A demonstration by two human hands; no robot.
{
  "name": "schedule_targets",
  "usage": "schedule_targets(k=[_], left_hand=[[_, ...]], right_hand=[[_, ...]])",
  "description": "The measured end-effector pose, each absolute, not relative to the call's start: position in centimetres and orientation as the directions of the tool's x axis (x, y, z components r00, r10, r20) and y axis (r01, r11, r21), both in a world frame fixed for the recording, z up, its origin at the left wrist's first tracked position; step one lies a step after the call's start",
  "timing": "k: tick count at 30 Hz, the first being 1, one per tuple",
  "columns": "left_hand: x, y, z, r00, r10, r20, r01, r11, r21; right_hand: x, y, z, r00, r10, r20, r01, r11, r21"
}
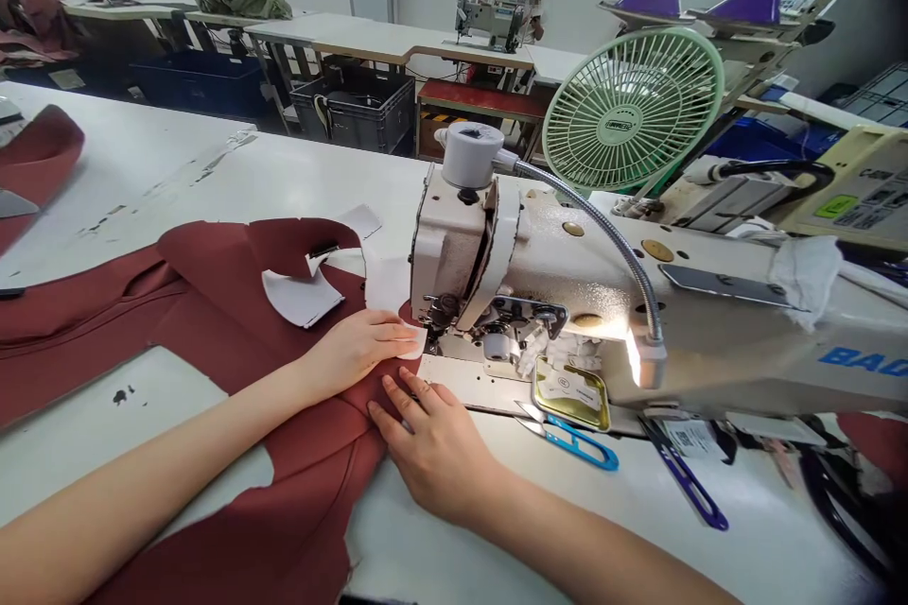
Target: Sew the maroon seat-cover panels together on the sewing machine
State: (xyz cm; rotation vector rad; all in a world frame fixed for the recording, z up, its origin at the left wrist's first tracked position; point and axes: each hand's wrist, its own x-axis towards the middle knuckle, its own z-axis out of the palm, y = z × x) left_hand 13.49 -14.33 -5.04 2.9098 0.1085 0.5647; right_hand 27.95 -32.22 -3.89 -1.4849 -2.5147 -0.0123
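Dark red fabric (305,444) spreads over the white table and runs up to the head of a sewing machine (461,246). My left hand (358,350) lies on it just left of the needle area, fingers stretched out and flat over a small white piece (415,340) on the fabric. Below it, my right hand (444,444) rests with spread fingers on the fabric's right edge, close to the machine bed (475,383). A larger white cut piece (305,298) lies on the fabric beyond my left wrist. The machine head hides the needle tip.
Blue thread snips (582,444), a gold-rimmed tin (571,392) and purple snips (685,473) lie right of my right hand. A lit lamp (645,359) on a bendy neck hangs over the bed. Behind the machine stands a green fan (635,109).
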Motion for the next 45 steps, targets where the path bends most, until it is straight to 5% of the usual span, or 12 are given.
schedule_targets(k=[12,34,45], left_hand=[[14.9,-14.9,-4.5,0.922,0.098,0.373,0.03,-0.983,0.183],[14.9,-14.9,-3.4,0.94,0.124,0.318,0.065,-0.98,0.19],[15.3,-13.9,-3.4,0.956,0.077,0.284,0.06,-0.996,0.07]], right_hand=[[28.3,-32.9,-2.6,-0.46,0.883,0.096,0.879,0.468,-0.094],[27.4,-33.5,-4.0,-0.456,0.874,0.17,0.883,0.467,-0.031],[27.7,-33.1,-4.0,-0.431,0.888,0.158,0.898,0.44,-0.025]])
